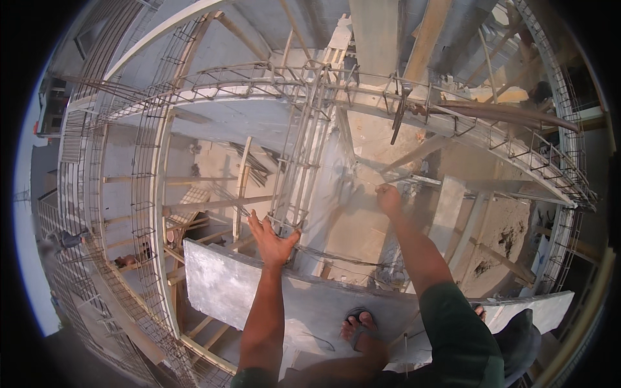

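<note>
My left hand (273,242) is spread, its fingers apart, beside the near end of a rebar cage (304,155). Its thumb and fingertips are close to the cage's last stirrup; whether they touch it I cannot tell. Thin loose wires (229,200) fan out just beyond those fingertips. My right hand (389,198) is closed in a fist to the right of the cage, raised over the opening below. What it grips, if anything, is too small to make out. A bundle of thin dark wire (346,257) lies between my two arms.
My sandalled foot (359,326) stands on a grey board (220,275). Another rebar cage (511,145) runs across the far side, with a long brown bar (504,112) lying on it. Wooden props (242,187) stand below. At the far left another person (68,239) is partly visible.
</note>
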{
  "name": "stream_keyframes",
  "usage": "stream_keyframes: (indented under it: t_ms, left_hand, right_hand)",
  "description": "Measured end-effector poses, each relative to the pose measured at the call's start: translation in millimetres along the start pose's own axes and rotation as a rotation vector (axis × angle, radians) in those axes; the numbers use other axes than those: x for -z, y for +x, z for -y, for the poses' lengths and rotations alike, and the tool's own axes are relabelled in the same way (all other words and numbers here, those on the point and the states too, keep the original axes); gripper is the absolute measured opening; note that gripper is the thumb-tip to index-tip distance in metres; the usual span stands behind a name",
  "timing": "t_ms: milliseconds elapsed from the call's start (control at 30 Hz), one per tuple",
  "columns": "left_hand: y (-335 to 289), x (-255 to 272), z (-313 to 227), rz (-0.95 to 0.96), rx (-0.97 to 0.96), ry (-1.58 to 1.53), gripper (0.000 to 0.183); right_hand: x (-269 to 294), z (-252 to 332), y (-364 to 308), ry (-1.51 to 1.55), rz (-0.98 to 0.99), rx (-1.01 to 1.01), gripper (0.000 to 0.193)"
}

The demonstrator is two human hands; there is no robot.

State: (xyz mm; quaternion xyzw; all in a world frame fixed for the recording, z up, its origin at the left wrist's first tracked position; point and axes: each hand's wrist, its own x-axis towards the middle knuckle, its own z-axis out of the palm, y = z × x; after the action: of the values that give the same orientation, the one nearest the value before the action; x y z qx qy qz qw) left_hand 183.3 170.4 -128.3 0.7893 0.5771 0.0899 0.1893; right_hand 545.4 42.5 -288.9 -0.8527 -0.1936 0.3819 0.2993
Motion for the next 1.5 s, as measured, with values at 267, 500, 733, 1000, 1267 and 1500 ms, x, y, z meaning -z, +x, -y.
stream_keyframes:
  t_ms: [267,500,733,1000,1267,1500]
  left_hand:
    - [1.2,-1.0,-3.4,0.017,0.014,0.013,0.096]
    - [0.5,-1.7,-0.1,0.016,-0.008,-0.004,0.102]
    - [-0.8,-4.0,-0.6,0.012,-0.003,-0.02,0.102]
    - [-1.1,-5.6,-4.8,0.025,0.028,-0.016,0.105]
    - [-10.6,7.5,-6.1,0.113,0.071,0.054,0.119]
    - [0.7,1.3,-8.0,0.079,0.074,0.036,0.111]
  right_hand:
    - [86.9,90.0,76.8,0.009,-0.175,0.21,0.025]
    - [52.1,22.9,23.4,0.032,-0.043,0.178,0.024]
    - [-46.3,-41.5,-50.9,0.256,-0.014,0.185,0.024]
    - [-8.1,58.5,-36.4,0.352,0.026,0.226,0.027]
    - [77.2,3.5,0.0,0.201,0.06,0.146,0.029]
    - [33.1,62.2,-35.5,0.242,0.063,0.435,0.027]
